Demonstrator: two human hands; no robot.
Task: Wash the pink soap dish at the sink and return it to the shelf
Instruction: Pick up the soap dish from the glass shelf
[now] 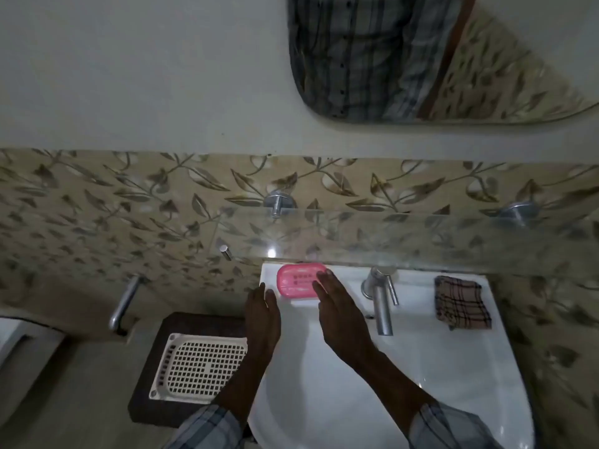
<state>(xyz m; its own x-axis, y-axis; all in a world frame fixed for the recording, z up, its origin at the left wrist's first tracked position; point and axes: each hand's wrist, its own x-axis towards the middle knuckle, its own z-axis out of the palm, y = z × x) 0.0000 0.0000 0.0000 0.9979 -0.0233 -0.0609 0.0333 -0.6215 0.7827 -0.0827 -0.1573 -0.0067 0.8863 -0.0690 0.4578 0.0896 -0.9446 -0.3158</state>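
One pink soap dish (299,281) on sink (453,367); two hands, fingers spread, empty.

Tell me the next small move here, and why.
Probably close both hands on the pink soap dish and lift it. It lies on the sink rim's back left corner, the right hand open with fingertips at its edge, the left hand open just beside it.

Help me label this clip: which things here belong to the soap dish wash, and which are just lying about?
In the job: soap dish, sink, tap, glass shelf, left hand, right hand.
Lying about: checked cloth, white grid tray, mirror.
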